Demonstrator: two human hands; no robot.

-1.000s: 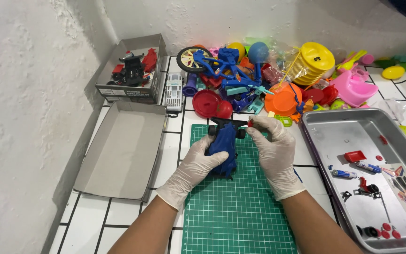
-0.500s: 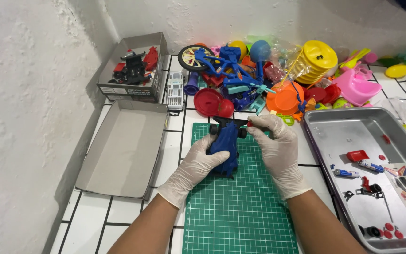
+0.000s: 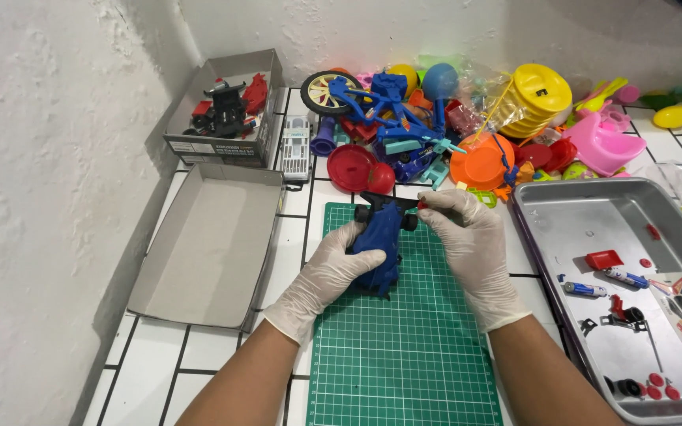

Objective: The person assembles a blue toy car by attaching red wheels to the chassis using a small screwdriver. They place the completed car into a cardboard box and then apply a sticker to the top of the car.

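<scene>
Two hands: both wear white gloves and both are on one blue toy car (image 3: 380,244), above the green cutting mat (image 3: 404,355).
Left hand (image 3: 333,268): it is closed around the rear and side of the car body, fingers curled under it, and carries the weight.
Right hand (image 3: 467,237): its fingertips are pinched together at the front end of the car, at the black axle piece (image 3: 384,203); whether a small red part is between the fingertips, I cannot tell.
Position of the car: lifted a little over the far part of the mat, between the two hands, touching both.
Long axis: it runs from near to far, a little tilted to the right, with the black axle end away from the person.
Nearer hand: the left is nearer to the body of the car; the right comes to the front end from the right side.
Change from earlier picture: the grip is the same; the whole scene sits slightly lower in the view, and the car has barely moved.
Right of mat: a metal tray (image 3: 586,229) with small parts and batteries.
Left of mat: an empty grey box lid (image 3: 207,252).
Far on the surface: a heap of coloured plastic toys (image 3: 467,118) against the wall.
</scene>
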